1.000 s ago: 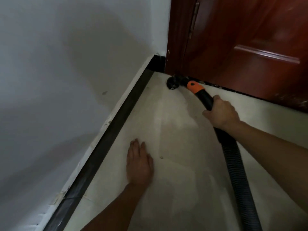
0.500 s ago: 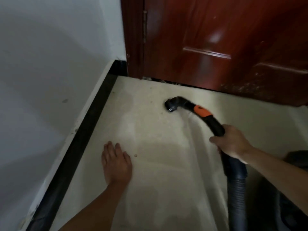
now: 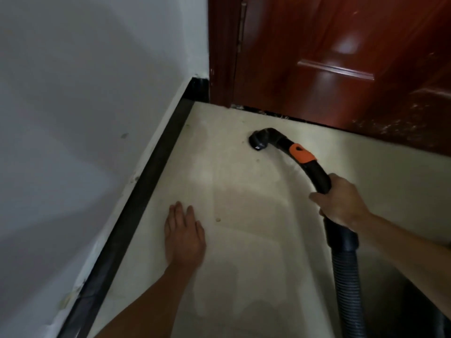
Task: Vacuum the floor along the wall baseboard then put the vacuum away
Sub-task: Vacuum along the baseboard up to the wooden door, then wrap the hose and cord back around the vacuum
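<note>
My right hand [image 3: 341,203] grips the black curved vacuum handle [image 3: 314,172], which has an orange band [image 3: 301,153]. Its round nozzle [image 3: 257,142] faces down on the pale floor [image 3: 244,240], a short way in front of the door and apart from the baseboard. The ribbed black hose [image 3: 349,284] runs down from my hand to the bottom edge. My left hand [image 3: 184,235] rests flat on the floor with straight fingers, close to the dark baseboard [image 3: 136,215] that runs along the white wall [image 3: 85,118].
A glossy red-brown door [image 3: 341,57] and its frame [image 3: 220,50] close off the far side. A dark bulky shape, probably the vacuum body [image 3: 434,320], sits at the bottom right corner. A small speck [image 3: 217,219] lies on the floor between my hands.
The nozzle has been drawn back from the corner by the door frame, out toward the open floor and to the right. My left hand stays flat on the floor.
</note>
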Action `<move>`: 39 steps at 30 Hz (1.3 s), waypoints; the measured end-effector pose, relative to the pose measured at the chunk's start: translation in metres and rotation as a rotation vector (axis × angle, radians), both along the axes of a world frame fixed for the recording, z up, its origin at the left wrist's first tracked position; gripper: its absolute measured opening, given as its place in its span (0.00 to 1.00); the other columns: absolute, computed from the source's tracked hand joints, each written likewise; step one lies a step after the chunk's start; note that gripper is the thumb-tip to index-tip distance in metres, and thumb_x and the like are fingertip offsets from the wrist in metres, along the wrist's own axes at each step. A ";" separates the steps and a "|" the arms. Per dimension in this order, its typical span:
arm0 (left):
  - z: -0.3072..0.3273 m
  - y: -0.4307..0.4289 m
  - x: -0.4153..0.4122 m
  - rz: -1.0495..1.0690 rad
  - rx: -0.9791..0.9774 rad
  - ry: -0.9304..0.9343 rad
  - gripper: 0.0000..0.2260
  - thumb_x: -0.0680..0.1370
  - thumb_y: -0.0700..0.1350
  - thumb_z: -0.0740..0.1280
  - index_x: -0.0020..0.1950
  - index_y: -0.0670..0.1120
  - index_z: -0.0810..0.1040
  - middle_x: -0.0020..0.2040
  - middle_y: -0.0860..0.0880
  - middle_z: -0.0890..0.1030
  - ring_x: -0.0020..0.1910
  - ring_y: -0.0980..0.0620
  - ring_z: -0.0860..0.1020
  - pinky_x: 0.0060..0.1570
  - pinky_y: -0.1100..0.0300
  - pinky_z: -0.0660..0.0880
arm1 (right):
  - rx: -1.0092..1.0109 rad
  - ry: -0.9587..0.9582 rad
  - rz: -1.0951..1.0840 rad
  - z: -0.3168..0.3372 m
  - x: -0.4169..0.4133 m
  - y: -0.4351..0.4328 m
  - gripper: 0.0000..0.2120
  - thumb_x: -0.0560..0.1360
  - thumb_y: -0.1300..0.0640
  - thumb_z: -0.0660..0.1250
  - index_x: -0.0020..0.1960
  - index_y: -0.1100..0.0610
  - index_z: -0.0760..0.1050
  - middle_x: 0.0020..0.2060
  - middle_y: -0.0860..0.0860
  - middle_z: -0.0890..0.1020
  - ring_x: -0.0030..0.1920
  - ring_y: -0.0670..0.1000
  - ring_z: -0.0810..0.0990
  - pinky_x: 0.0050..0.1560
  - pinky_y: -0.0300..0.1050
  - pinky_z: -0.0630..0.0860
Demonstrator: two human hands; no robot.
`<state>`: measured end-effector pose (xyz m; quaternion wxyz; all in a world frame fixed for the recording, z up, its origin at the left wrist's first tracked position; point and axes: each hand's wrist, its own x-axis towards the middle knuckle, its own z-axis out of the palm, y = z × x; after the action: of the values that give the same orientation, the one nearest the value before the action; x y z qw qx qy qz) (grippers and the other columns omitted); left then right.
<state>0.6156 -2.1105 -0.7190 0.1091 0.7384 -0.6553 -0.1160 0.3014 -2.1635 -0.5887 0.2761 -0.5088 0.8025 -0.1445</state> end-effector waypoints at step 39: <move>0.582 0.047 -0.242 0.655 1.110 1.186 0.20 0.80 0.55 0.62 0.66 0.43 0.68 0.54 0.38 0.78 0.46 0.38 0.81 0.49 0.41 0.78 | 0.345 -0.126 -0.240 0.459 0.000 0.272 0.12 0.67 0.48 0.63 0.48 0.45 0.64 0.39 0.50 0.81 0.42 0.56 0.81 0.35 0.44 0.65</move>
<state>0.3741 -2.0634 -0.1369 0.0848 0.6537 -0.0946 -0.7460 0.3013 -1.8912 -0.1300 0.3893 -0.3447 0.8514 -0.0685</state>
